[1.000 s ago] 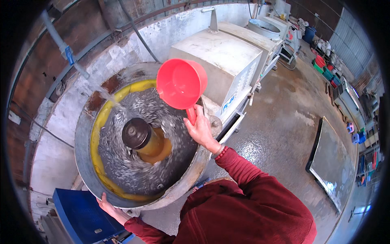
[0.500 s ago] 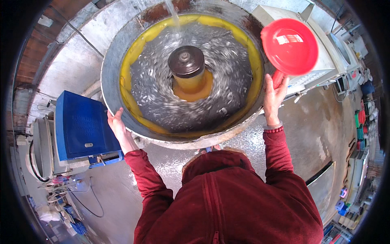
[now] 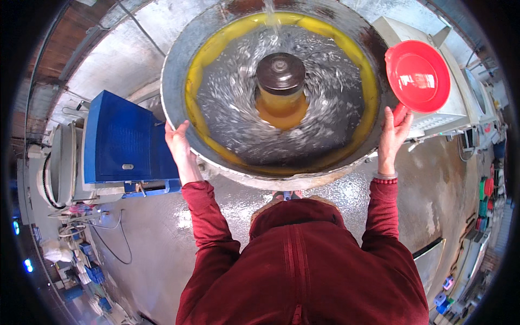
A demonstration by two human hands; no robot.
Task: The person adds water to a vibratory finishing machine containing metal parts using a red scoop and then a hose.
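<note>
A large round metal tub (image 3: 176, 76) with a yellow inner lining (image 3: 197, 81) stands before me. Grey water and many small shiny metal pieces (image 3: 233, 103) swirl inside it, blurred by motion. From the middle rises a yellowish post with a dark round cap (image 3: 280, 73). My left hand (image 3: 180, 143) grips the tub's near-left rim, its thumb on the upper side. At the right rim, my right hand (image 3: 392, 135) is closed round the short handle of a red plastic dipper (image 3: 418, 78). The dipper's bowl faces up, beyond the tub's right edge.
Water (image 3: 271, 19) streams into the tub from the far side. A blue machine cabinet (image 3: 122, 146) stands at the left, and a pale metal machine (image 3: 433, 119) at the right. Wet concrete floor (image 3: 162, 233) lies below. A cable (image 3: 127, 252) trails across it at the left.
The head view has shifted, so the tub and both hands appear farther right. Both hands keep their holds. The contents of the tub keep swirling.
</note>
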